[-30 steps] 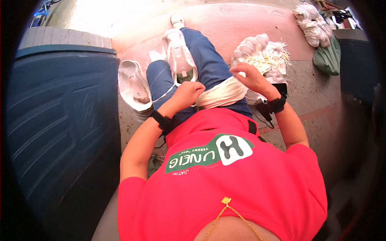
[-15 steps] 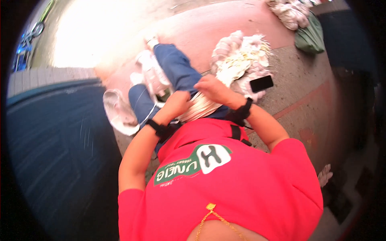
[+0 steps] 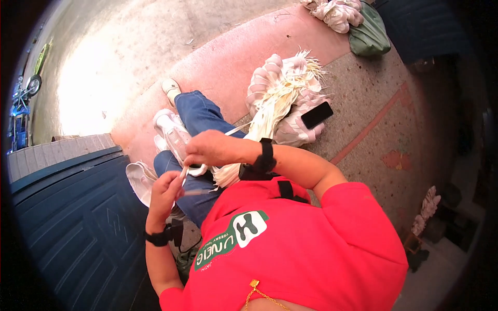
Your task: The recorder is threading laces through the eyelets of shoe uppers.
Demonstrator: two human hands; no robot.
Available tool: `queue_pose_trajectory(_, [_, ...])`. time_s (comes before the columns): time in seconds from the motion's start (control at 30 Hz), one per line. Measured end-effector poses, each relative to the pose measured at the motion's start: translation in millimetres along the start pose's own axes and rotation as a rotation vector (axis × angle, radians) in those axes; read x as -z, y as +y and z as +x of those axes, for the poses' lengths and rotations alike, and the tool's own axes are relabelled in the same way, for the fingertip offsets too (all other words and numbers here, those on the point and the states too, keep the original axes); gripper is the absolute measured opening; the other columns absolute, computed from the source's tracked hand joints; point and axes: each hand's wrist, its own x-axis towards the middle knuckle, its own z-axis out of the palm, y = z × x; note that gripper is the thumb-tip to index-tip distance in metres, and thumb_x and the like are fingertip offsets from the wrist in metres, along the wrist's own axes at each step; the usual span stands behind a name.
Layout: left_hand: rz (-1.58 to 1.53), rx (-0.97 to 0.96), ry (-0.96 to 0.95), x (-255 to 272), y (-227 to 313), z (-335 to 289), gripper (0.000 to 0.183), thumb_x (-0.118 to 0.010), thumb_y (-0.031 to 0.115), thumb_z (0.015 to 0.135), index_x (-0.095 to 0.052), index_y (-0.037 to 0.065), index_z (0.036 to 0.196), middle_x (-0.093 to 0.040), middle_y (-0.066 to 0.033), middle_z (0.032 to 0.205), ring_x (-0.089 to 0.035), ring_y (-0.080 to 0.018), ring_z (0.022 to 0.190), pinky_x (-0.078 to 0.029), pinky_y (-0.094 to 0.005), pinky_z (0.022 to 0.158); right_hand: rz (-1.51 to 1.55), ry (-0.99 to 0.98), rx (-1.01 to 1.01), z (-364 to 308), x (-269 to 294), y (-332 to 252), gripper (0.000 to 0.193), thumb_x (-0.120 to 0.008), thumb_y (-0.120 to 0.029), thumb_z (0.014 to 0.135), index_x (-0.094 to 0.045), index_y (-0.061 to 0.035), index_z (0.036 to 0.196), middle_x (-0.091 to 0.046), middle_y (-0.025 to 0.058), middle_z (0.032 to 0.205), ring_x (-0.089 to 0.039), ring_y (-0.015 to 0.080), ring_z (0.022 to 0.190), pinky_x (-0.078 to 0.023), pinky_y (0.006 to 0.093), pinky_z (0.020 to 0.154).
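In front of my lap, my left hand pinches one part of a thin whitish strip. Just above and to its right, my right hand has closed fingers on the same strip. Cream-coloured flat strips lie across my lap beneath the right wrist. Between my legs sits a white, puffy, rounded piece, and a similar white shell-like piece rests left of my thigh. What exactly these pieces are, I cannot tell.
Right of my legs lies a heap of pinkish-white bundles with long cream strips. A black phone rests on it. Farther off stand a green sack and more whitish bundles. A dark blue panelled door is at left.
Both hands have moved left from over the cream strips on my lap. The whitish strip now shows between them. My view has shifted, so the heap and phone appear farther left.
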Motion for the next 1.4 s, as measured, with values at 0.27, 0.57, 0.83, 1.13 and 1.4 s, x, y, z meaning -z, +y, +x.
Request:
queue_pose_trajectory(0.27, [0.201, 0.073, 0.108, 32, 1, -25, 0.016, -0.052, 0.016, 0.084, -0.059, 0.001, 0.083, -0.048, 0.0018, 0.06, -0.042, -0.0049, 0.052, -0.033, -0.0197, 0.047, -0.483, 0.135, -0.028, 3, 18, 47, 0.026, -0.054, -0.026, 0.078, -0.051, -0.0047, 0.063, -0.05, 0.0175, 0.06, -0.052, 0.0357, 0.058, -0.04, 0.0436, 0.051])
queue_pose_trajectory(0.57, [0.647, -0.175, 0.237, -12, -26, 42, 0.017, -0.055, 0.015, 0.079, -0.06, -0.001, 0.081, -0.058, -0.0125, 0.062, -0.056, -0.0169, 0.056, -0.045, -0.0304, 0.054, 0.5, -0.244, -0.112, 23, -58, 15, 0.034, -0.042, -0.031, 0.089, -0.051, 0.0012, 0.097, -0.06, 0.0135, 0.081, -0.056, 0.0214, 0.075, -0.043, 0.0305, 0.068])
queue_pose_trajectory(0.83, [-0.06, -0.007, 0.499, 52, -45, 71, 0.019, -0.052, 0.019, 0.082, -0.06, 0.001, 0.085, -0.057, -0.0032, 0.069, -0.051, -0.0081, 0.056, -0.042, -0.0202, 0.051, 0.274, 0.067, -0.264, 60, -44, 69, 0.03, -0.049, -0.026, 0.085, -0.059, 0.0015, 0.076, -0.058, 0.0044, 0.065, -0.051, 0.0136, 0.058, -0.042, 0.0295, 0.055])
queue_pose_trajectory(1.13, [0.764, -0.223, 0.49, 74, -50, 134, 0.026, -0.06, 0.021, 0.073, -0.062, -0.002, 0.084, -0.061, -0.017, 0.074, -0.059, -0.0249, 0.068, -0.046, -0.0326, 0.063, 0.446, 0.054, -0.504, 76, -36, 67, 0.023, -0.049, -0.019, 0.084, -0.058, 0.0014, 0.079, -0.055, 0.0015, 0.064, -0.05, 0.009, 0.054, -0.041, 0.0239, 0.05])
queue_pose_trajectory(1.4, [0.865, -0.161, 0.624, 49, -48, 143, 0.026, -0.068, 0.023, 0.064, -0.061, 0.001, 0.075, -0.06, -0.0201, 0.075, -0.059, -0.0337, 0.073, -0.047, -0.0411, 0.065, 0.168, 0.018, -0.417, 84, -40, 72, 0.022, -0.051, -0.018, 0.081, -0.059, 0.0015, 0.077, -0.055, 0.0122, 0.058, -0.055, 0.0207, 0.052, -0.044, 0.0311, 0.053])
